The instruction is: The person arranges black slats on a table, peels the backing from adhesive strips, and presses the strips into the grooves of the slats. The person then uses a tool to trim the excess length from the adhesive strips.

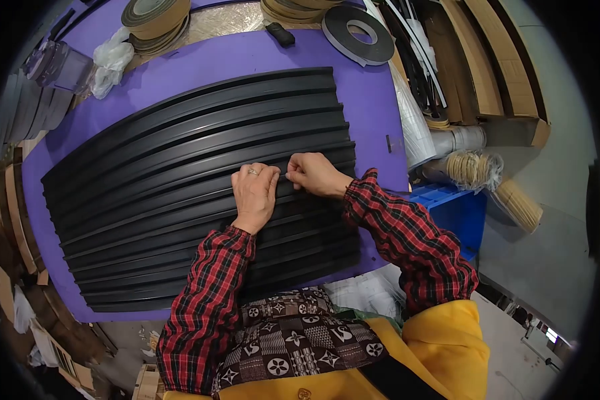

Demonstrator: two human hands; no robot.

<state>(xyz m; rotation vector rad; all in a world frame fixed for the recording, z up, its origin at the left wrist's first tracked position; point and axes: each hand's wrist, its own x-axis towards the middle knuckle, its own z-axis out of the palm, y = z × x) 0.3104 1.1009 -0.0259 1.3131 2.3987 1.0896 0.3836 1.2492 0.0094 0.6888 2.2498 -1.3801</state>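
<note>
Several long black ribbed strips (pixel 200 150) lie side by side across the purple tabletop (pixel 373 100). Over their middle, my left hand (pixel 255 193) rests with fingers bent and drawn together; a ring shows on one finger. Just to its right, my right hand (pixel 317 175) is closed in a pinch, fingertips low over the strips. A tiny pale bit shows between the two hands, too small to name. What each set of fingertips grips is hidden.
A dark tape roll (pixel 358 35) lies at the table's far right corner, near a small black object (pixel 280 35). More rolls (pixel 155 20) are stacked at the back left beside a crumpled plastic bag (pixel 111 61). A blue crate (pixel 457 217) stands off the right edge.
</note>
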